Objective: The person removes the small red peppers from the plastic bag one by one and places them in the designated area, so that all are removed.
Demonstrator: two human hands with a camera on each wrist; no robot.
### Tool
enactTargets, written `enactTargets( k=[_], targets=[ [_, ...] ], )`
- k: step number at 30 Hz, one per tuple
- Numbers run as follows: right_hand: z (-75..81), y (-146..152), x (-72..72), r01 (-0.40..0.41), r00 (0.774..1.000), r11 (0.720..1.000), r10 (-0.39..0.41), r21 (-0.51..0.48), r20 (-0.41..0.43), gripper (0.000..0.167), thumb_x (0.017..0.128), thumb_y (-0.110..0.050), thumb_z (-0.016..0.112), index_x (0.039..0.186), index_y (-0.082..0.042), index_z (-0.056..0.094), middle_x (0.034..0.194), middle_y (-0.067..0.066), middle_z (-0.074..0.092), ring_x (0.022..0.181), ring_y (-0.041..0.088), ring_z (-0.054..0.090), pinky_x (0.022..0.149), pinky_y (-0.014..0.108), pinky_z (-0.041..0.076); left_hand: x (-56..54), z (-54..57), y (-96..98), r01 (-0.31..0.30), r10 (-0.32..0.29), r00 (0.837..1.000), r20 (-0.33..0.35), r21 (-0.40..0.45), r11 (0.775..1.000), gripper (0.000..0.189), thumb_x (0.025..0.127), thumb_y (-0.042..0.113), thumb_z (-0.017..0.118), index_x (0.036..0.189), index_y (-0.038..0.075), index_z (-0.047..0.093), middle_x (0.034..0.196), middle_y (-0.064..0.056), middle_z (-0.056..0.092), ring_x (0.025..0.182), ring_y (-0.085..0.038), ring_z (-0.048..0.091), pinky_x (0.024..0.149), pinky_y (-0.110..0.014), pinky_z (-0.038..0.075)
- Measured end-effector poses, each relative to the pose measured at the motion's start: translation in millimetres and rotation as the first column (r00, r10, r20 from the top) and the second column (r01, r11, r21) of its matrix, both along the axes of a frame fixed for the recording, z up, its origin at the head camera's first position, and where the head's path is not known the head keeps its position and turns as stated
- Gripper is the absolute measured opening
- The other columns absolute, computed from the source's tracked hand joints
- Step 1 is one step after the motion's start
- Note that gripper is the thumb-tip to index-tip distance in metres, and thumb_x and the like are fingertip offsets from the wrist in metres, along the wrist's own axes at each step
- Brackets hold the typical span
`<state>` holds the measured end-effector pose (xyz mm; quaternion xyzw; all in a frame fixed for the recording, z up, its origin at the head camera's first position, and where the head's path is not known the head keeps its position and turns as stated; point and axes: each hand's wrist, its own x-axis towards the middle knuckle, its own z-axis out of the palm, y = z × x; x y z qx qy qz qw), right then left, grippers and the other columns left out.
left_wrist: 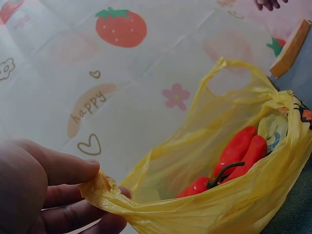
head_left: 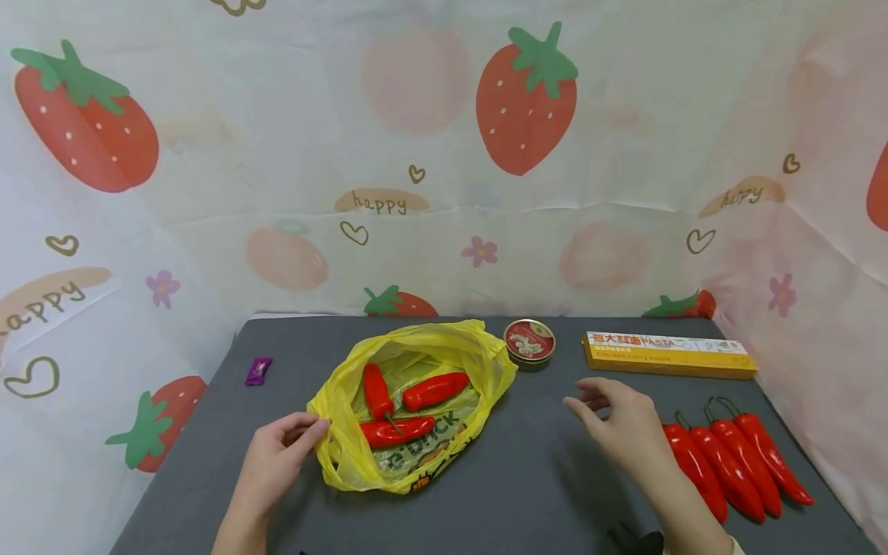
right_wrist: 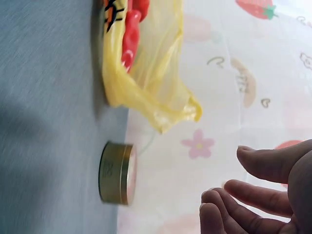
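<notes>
A yellow plastic bag [head_left: 489, 362] lies with its mouth spread wide on the dark table, and three red chili peppers [head_left: 434, 391] rest inside it. My left hand [head_left: 280, 455] pinches the bag's left rim between thumb and fingers; the left wrist view shows the gathered plastic at the fingertips. My right hand [head_left: 620, 424] is raised over the table right of the bag, fingers loosely bent and holding nothing. Beside its forearm several red chili peppers [head_left: 745, 470] lie in a row, their green stems pointing away. The forearm partly covers the nearest one.
A round tin can [head_left: 529, 343] stands just past the bag's right edge. A yellow pasta box [head_left: 669, 356] lies at the back right, and a small purple wrapped candy [head_left: 258, 371] at the back left. Strawberry-printed cloth [head_left: 444, 154] hangs behind and at the sides.
</notes>
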<state>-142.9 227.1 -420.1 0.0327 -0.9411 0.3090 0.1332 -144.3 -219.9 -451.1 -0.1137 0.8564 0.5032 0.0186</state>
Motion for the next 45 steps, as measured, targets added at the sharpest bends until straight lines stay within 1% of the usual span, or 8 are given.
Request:
enactTargets(
  k=[8,16,22,26,31,36,40,45],
  targets=[
    [0.1,-36.6,-14.2,-0.085,0.996,0.995,0.084,-0.060,-0.026,0.032,0.088,-0.022,0.080,0.115,-0.008,0.072,0.099,0.008,0.074,0.087,0.021,0.070,0.076,0.041,0.060,-0.5,2.1,-0.2,-0.005,0.005,1.000,0.007,-0.005,1.000,0.036,0.098,0.037,0.068,0.112,0.005,0.073,0.094,-0.004,0.071,0.083,-0.017,0.059,0.074,-0.028,0.053],
    [-5.8,-66.9,-28.3,-0.210,0.978,0.970,0.208,-0.120,-0.028,0.032,0.086,-0.017,0.081,0.115,-0.007,0.073,0.099,0.007,0.074,0.086,0.017,0.070,0.076,0.038,0.060,0.3,0.6,-1.2,-0.006,0.006,1.000,0.001,-0.008,1.000,0.034,0.098,0.036,0.067,0.111,0.005,0.074,0.091,-0.003,0.070,0.081,-0.016,0.059,0.074,-0.028,0.054],
    [-12.2,-86.1,-41.9,-0.267,0.963,0.952,0.270,-0.150,0.001,0.030,0.087,-0.018,0.081,0.115,-0.010,0.073,0.101,0.004,0.074,0.087,0.015,0.070,0.077,0.037,0.059,-0.3,0.1,-1.4,-0.001,0.001,1.000,-0.013,-0.002,1.000,0.035,0.098,0.037,0.067,0.111,0.005,0.074,0.092,-0.003,0.071,0.081,-0.016,0.060,0.075,-0.028,0.054],
    [-10.7,-98.7,-51.1,-0.290,0.954,0.941,0.299,-0.177,0.023,0.029,0.087,-0.018,0.081,0.114,-0.013,0.074,0.102,0.000,0.075,0.089,0.015,0.069,0.076,0.036,0.058,-0.2,0.0,-1.8,-0.003,0.003,1.000,-0.004,-0.003,1.000,0.035,0.098,0.037,0.067,0.112,0.006,0.074,0.092,-0.003,0.071,0.081,-0.016,0.059,0.074,-0.028,0.054],
    [-6.7,-115.1,-65.6,-0.334,0.933,0.924,0.352,-0.189,0.071,0.029,0.089,-0.024,0.079,0.116,-0.015,0.073,0.107,0.000,0.075,0.095,0.017,0.069,0.079,0.035,0.057,-0.1,1.1,-1.8,0.000,0.000,1.000,-0.004,0.000,1.000,0.036,0.098,0.038,0.067,0.113,0.005,0.074,0.095,-0.003,0.072,0.082,-0.015,0.061,0.076,-0.027,0.055],
    [-4.5,-130.7,-85.7,-0.403,0.887,0.883,0.442,-0.242,0.135,0.028,0.092,-0.026,0.076,0.117,-0.015,0.073,0.108,0.001,0.073,0.099,0.017,0.068,0.086,0.038,0.056,1.2,2.7,-2.2,-0.002,0.002,1.000,0.006,-0.003,1.000,0.036,0.098,0.037,0.067,0.113,0.006,0.074,0.094,-0.003,0.072,0.082,-0.015,0.061,0.076,-0.027,0.055],
    [-8.2,-139.0,-102.8,-0.476,0.833,0.840,0.525,-0.260,0.173,0.029,0.093,-0.028,0.075,0.118,-0.014,0.072,0.112,0.002,0.073,0.103,0.019,0.068,0.091,0.040,0.054,1.5,2.5,-2.9,-0.006,0.006,1.000,0.004,-0.002,1.000,0.037,0.097,0.038,0.067,0.114,0.006,0.074,0.094,-0.003,0.072,0.081,-0.015,0.060,0.076,-0.028,0.055],
    [-17.6,-145.5,-116.6,-0.526,0.769,0.790,0.600,-0.315,0.219,0.030,0.093,-0.027,0.074,0.120,-0.014,0.071,0.117,0.008,0.072,0.107,0.019,0.067,0.094,0.040,0.053,0.8,1.6,-1.5,0.003,-0.003,1.000,-0.003,-0.006,1.000,0.039,0.097,0.041,0.068,0.113,0.006,0.074,0.095,-0.003,0.072,0.082,-0.015,0.060,0.076,-0.028,0.055]
  ],
)
